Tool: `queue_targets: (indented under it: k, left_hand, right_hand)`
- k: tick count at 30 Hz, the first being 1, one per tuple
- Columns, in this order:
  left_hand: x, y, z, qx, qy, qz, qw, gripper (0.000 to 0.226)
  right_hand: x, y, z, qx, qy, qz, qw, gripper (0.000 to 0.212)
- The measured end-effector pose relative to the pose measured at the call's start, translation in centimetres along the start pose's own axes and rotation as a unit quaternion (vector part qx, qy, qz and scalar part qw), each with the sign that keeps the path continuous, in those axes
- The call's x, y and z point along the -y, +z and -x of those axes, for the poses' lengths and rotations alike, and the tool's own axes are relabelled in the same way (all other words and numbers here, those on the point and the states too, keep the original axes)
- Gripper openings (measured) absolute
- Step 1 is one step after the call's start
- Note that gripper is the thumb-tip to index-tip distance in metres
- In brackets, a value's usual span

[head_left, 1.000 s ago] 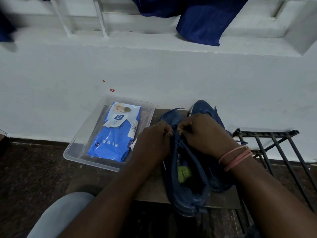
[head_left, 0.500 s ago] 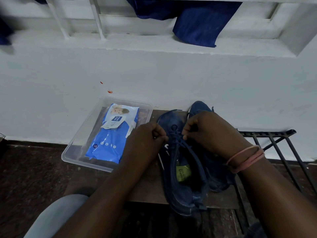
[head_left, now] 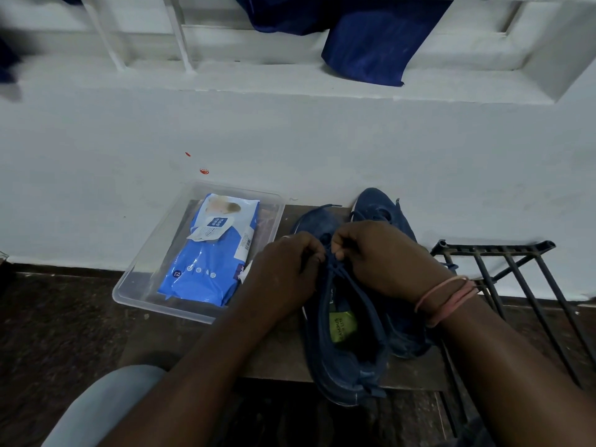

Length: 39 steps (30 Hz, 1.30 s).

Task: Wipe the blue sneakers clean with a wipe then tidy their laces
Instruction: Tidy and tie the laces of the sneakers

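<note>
While the knuckles hide the knot itself, the left hand (head_left: 287, 269) and right hand (head_left: 377, 256) pinch the laces (head_left: 333, 269) over the near sneaker (head_left: 342, 350) on the board (head_left: 280, 350).

A low brown board (head_left: 283, 353) carries a clear tray (head_left: 135, 293) and two blue sneakers (head_left: 346, 366) side by side.

Left hand (head_left: 287, 269), right hand (head_left: 383, 256) pinch laces (head_left: 335, 269) over near sneaker (head_left: 342, 359).
</note>
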State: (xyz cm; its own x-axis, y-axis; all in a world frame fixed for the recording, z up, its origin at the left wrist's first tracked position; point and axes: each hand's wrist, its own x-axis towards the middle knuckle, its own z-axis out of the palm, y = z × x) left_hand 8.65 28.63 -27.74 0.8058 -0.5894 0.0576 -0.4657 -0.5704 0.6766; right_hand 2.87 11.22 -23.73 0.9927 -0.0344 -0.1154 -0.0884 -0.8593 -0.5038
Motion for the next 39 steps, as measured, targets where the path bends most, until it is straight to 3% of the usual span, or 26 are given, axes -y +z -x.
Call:
queue_targets:
  k: [7, 11, 18, 21, 26, 31, 35, 39]
  left_hand:
    - [0.0, -0.7, 0.0, 0.024, 0.0, 0.098, 0.995, 0.007]
    - [-0.3, -0.7, -0.1, -0.001, -0.037, 0.148, 0.988, 0.009]
    - [-0.3, -0.8, 0.1, -0.027, -0.068, 0.115, 0.991, 0.007]
    - [-0.2, -1.1, 0.2, 0.002, -0.07, 0.115, 0.991, 0.012]
    - [-0.2, -1.4, 0.4, -0.011, -0.083, 0.143, 0.986, 0.009]
    - [-0.4, -1.0, 0.4, -0.022, -0.058, 0.133, 0.989, 0.011]
    - [-0.4, -0.4, 0.4, -0.011, -0.013, 0.042, 0.999, 0.009]
    - [-0.1, -0.2, 0.5, -0.002, 0.0, 0.069, 0.998, 0.014]
  right_hand:
    - [0.0, -0.3, 0.2, 0.017, -0.016, -0.048, 0.999, 0.025]
    - [0.1, -0.3, 0.0, -0.007, -0.009, -0.067, 0.998, 0.023]
    - [-0.4, -2.4, 0.7, -0.027, 0.039, -0.001, 0.999, 0.02]
    - [-0.3, -2.3, 0.9, -0.011, 0.028, 0.006, 1.0, 0.02]
    - [-0.4, -2.0, 0.9, -0.016, 0.005, -0.011, 1.0, 0.014]
    - [-0.2, -1.4, 0.8, -0.004, -0.011, 0.0, 1.0, 0.019]
    - [-0.3, -0.9, 0.9, 0.005, -0.019, 0.002, 1.0, 0.018]
    - [-0.1, -1.1, 1.1, 0.019, -0.048, -0.021, 0.998, 0.014]
